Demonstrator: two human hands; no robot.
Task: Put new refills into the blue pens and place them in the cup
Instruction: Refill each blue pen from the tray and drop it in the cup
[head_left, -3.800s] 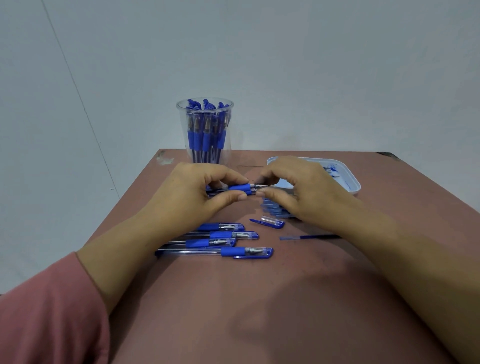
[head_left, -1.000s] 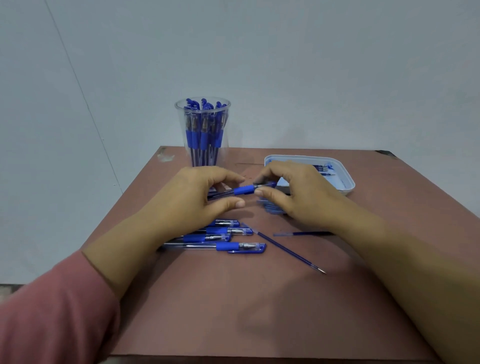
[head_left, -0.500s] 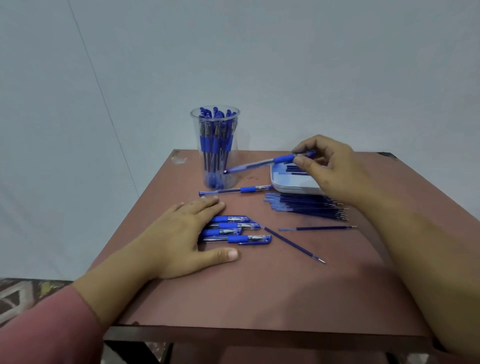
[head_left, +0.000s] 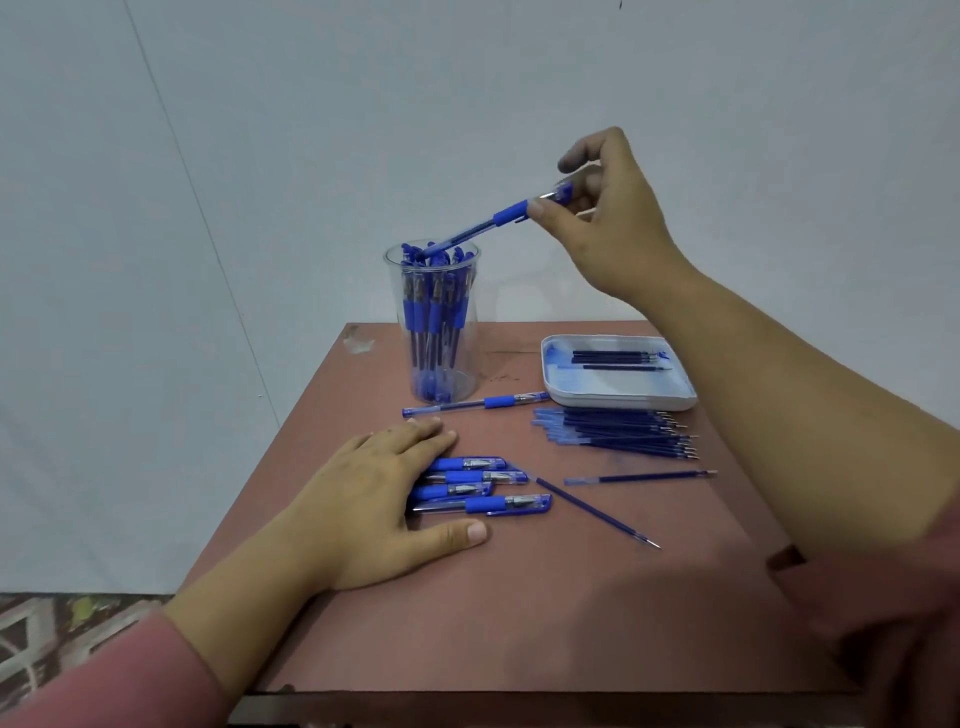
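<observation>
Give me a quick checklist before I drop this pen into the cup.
1. Right grip pinches pen: ok.
2. Pen's lower end over cup mouth: ok.
3. Cup upright: ok.
4. Room left in crowded cup: cannot tell.
5. Pen refilled: cannot tell.
6. Left grip away from cup, resting on loose pens: ok.

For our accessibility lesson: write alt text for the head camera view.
A person's right hand pinches a blue pen, its far end at the mouth of a crowded clear cup. The left hand rests flat on four pens lying on a brown table, near loose refills and a white tray.
</observation>
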